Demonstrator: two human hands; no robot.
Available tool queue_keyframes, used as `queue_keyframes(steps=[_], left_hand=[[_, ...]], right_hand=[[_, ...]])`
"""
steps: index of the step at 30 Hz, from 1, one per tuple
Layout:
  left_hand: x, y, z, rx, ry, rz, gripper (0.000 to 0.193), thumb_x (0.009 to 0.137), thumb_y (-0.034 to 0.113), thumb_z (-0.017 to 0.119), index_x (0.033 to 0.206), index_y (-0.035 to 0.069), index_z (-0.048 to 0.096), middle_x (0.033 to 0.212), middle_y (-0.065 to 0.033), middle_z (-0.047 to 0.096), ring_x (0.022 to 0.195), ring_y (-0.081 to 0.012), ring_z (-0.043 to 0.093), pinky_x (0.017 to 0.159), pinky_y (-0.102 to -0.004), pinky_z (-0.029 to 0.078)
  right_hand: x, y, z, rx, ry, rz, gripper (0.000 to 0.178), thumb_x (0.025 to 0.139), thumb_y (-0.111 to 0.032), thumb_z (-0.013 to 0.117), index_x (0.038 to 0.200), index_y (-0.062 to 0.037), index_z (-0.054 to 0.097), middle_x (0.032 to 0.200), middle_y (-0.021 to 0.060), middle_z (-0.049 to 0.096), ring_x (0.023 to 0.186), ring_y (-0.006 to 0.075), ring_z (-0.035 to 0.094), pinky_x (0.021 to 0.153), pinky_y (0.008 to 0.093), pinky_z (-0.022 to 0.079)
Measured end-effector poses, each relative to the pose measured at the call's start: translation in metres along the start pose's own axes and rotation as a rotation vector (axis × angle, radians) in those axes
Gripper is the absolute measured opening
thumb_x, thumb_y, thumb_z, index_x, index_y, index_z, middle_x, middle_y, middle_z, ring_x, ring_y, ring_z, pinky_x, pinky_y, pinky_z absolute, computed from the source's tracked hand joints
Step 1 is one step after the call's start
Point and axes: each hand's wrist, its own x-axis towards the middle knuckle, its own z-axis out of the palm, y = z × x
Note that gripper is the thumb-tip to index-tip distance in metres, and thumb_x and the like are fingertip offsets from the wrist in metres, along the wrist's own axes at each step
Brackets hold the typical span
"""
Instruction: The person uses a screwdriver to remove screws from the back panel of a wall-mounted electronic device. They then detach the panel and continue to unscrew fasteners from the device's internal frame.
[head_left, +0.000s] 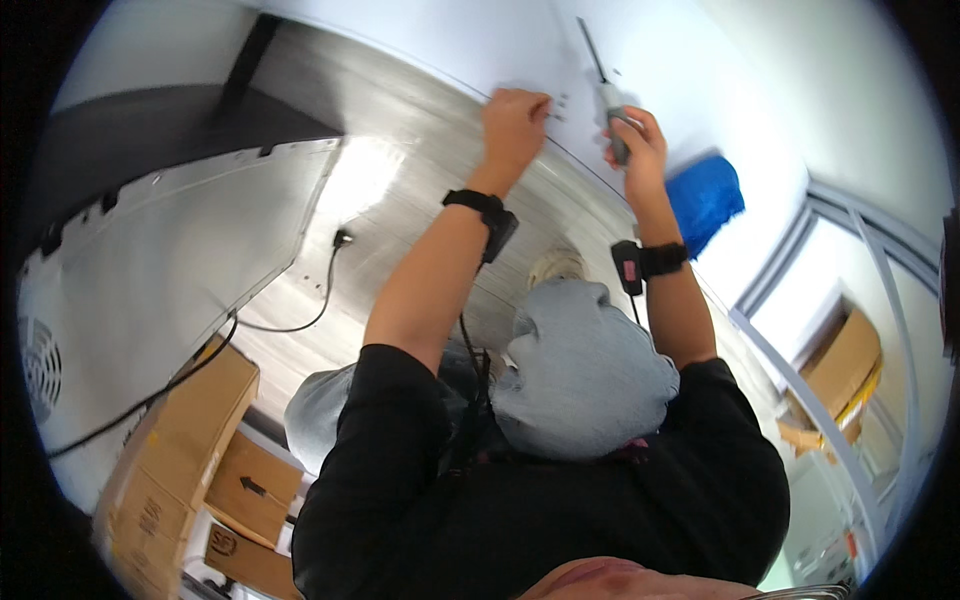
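Note:
My right hand (645, 145) is wrapped round the grey handle of a screwdriver (613, 105), whose long dark shaft points away from me over a white surface (680, 60). Just to its left, my left hand (513, 125) is at the edge of that surface with its fingers curled together. Whether anything is between those fingertips I cannot make out. Several tiny pieces, perhaps screws (560, 104), lie beside the left fingertips. Right of my right wrist sits a crumpled blue bag or cloth (708, 200).
A large metal-panelled appliance (200, 230) stands at the left, with its black cord and plug (342, 238) on the floor. Cardboard boxes (180, 440) are at the lower left. A grey metal frame (790, 360) and another cardboard box (840, 360) are at the right.

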Motion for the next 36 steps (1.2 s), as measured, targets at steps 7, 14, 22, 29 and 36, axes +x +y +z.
queue_keyframes(steps=[7,14,22,29,36], left_hand=[[0.011,0.012,-0.088,-0.31,-0.154,-0.448,0.011,0.081,0.006,0.061,0.089,0.003,0.068,0.081,-0.0106,0.066,0.074,-0.0216,0.06,0.069,-0.0317,0.049],[0.025,0.024,-0.241,-0.611,0.102,-0.666,0.018,0.084,0.0,0.055,0.1,0.004,0.06,0.089,-0.0056,0.064,0.079,-0.0131,0.059,0.071,-0.0256,0.047],[0.014,0.051,-0.347,-0.884,0.324,-0.649,0.023,0.091,0.007,0.048,0.112,0.0,0.053,0.103,-0.0102,0.061,0.082,-0.0169,0.062,0.071,-0.0275,0.051],[0.002,0.055,-0.36,-0.981,0.287,-0.692,0.027,0.097,0.017,0.042,0.115,0.0,0.053,0.107,-0.0113,0.062,0.087,-0.0179,0.063,0.073,-0.0279,0.052],[0.006,0.045,-0.368,-0.846,0.233,-0.658,0.026,0.096,0.024,0.048,0.114,0.008,0.058,0.101,-0.0036,0.065,0.088,-0.0094,0.058,0.075,-0.025,0.045]], right_hand=[[0.01,-0.065,0.045,-0.087,-0.156,-0.19,0.03,0.083,-0.005,0.058,0.111,-0.003,0.052,0.083,0.0096,0.062,0.054,0.0122,0.054,0.045,0.0224,0.038],[-0.033,-0.179,0.173,0.027,-0.497,-0.137,0.027,0.088,-0.018,0.053,0.109,0.0004,0.051,0.085,0.0111,0.062,0.062,0.0133,0.054,0.052,0.0234,0.041],[-0.151,-0.183,0.243,0.152,-0.636,0.227,0.027,0.087,-0.022,0.054,0.104,-0.0021,0.052,0.082,0.0119,0.06,0.058,0.0138,0.052,0.047,0.0244,0.039],[-0.201,-0.145,0.243,0.093,-0.585,0.334,0.03,0.086,-0.023,0.052,0.108,-0.0017,0.049,0.08,0.0108,0.06,0.05,0.0119,0.049,0.042,0.0233,0.036],[-0.199,-0.133,0.241,0.06,-0.656,0.213,0.032,0.086,-0.021,0.05,0.11,0.0001,0.049,0.079,0.0101,0.06,0.046,0.0105,0.049,0.038,0.0223,0.033]])
